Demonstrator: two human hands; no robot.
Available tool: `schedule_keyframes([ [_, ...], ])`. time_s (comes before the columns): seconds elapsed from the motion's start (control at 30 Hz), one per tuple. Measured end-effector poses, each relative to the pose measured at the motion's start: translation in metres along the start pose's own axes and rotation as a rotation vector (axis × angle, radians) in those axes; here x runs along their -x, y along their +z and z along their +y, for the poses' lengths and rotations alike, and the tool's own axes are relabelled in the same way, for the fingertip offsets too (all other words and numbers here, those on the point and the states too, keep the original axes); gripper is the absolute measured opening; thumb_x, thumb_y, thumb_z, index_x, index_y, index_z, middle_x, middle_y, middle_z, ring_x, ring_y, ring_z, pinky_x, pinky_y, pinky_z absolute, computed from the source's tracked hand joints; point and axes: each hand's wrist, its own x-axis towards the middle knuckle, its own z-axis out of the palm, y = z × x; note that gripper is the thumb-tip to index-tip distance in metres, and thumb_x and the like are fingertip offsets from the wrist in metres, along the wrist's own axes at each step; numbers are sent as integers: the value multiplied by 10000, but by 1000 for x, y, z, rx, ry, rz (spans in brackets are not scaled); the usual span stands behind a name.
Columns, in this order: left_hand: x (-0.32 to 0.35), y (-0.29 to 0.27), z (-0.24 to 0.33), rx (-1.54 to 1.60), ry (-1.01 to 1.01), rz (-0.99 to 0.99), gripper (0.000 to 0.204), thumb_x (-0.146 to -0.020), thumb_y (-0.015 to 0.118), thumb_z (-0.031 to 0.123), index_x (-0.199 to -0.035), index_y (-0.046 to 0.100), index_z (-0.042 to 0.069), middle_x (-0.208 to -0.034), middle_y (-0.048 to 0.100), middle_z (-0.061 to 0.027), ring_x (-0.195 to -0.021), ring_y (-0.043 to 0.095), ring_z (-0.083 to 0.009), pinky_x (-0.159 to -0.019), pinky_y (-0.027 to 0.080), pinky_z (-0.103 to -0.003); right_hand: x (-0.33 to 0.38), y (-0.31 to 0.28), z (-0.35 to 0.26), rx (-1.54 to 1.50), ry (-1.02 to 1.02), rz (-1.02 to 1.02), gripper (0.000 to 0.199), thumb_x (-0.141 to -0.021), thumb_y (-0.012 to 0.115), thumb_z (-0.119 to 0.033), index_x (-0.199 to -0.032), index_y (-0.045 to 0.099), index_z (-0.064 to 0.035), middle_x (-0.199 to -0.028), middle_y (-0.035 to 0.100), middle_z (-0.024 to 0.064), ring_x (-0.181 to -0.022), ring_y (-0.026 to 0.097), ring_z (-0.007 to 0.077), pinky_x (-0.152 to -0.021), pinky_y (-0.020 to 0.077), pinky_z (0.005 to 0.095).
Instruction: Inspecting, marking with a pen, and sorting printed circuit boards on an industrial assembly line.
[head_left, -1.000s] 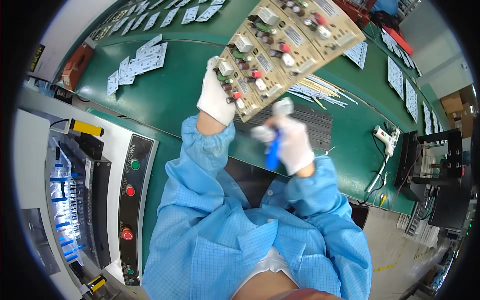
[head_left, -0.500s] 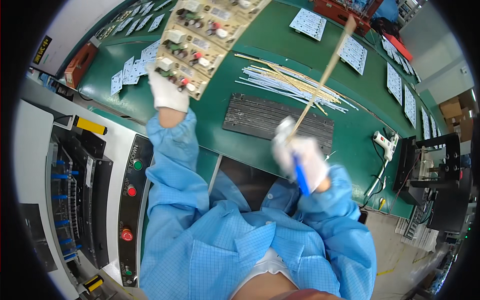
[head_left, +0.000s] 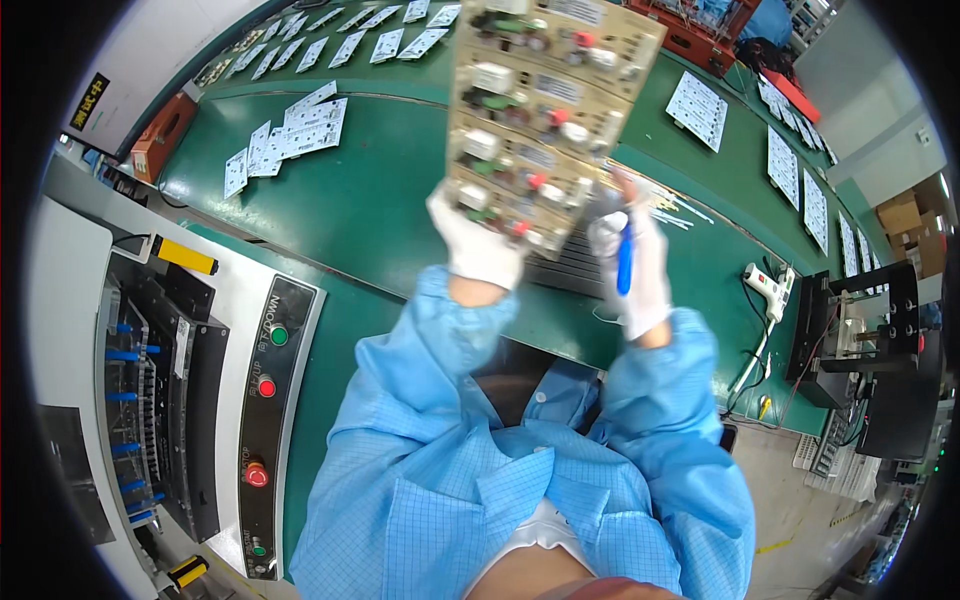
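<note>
My left hand, in a white glove, grips the lower left corner of a tan circuit board panel. The panel is raised above the bench and carries repeated rows of white, green and red components. Close to the panel's lower right edge is my right hand, also gloved and closed round a slim blue pen-like tool. Its fingertips are blurred, so I cannot tell whether they touch the panel. Behind the hands lies a dark ribbed block, mostly covered, and a pile of thin strips, partly hidden.
White boards lie at the left of the green bench, with more along the far side and right. A white glue gun stands at right beside a black fixture. At left is a machine panel with buttons.
My left hand has carried the panel to the right, in front of my body. My right hand has risen toward it, and the long thin strip it held no longer shows in it.
</note>
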Motion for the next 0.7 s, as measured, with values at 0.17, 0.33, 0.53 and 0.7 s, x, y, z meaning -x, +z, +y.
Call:
schedule_keyframes([
  [0.17, 0, 4, -28, -298, 528, -170, 387, -971, 424, 241, -1322, 438, 77, -1306, 490, -120, -1184, 498, -275, -969, 441, -397, -17, 0, 12, 707, -842, 265, 312, -1020, 394, -238, -1112, 551, 16, -911, 559, 40, -773, 509, 98, -667, 414, 226],
  [0.33, -19, 45, 76, -948, 1200, -396, 412, -975, 438, 124, -1382, 415, 63, -1344, 511, -97, -1210, 512, -213, -983, 445, -376, -25, -44, -71, 1529, -941, -74, 147, -985, 435, -107, -1015, 533, -2, -793, 610, 50, -658, 576, 148, -579, 455, 263],
  [0.53, -5, 72, 70, -2447, 997, -1164, 362, -846, 567, 351, -1145, 626, 155, -831, 651, -185, -683, 650, -323, -618, 533, -382, -11, -21, -73, 1980, -628, -684, 223, -902, 589, -277, -956, 535, -68, -611, 583, 141, -551, 600, 342, -507, 474, 423],
  [0.7, 9, 42, 57, -2592, 685, -1200, 223, -837, 571, 323, -799, 596, 104, -529, 563, -107, -509, 610, -285, -435, 465, -418, 4, -17, -71, 2141, -417, -636, 206, -884, 625, -204, -964, 550, -30, -684, 596, 141, -603, 605, 323, -533, 472, 412],
])
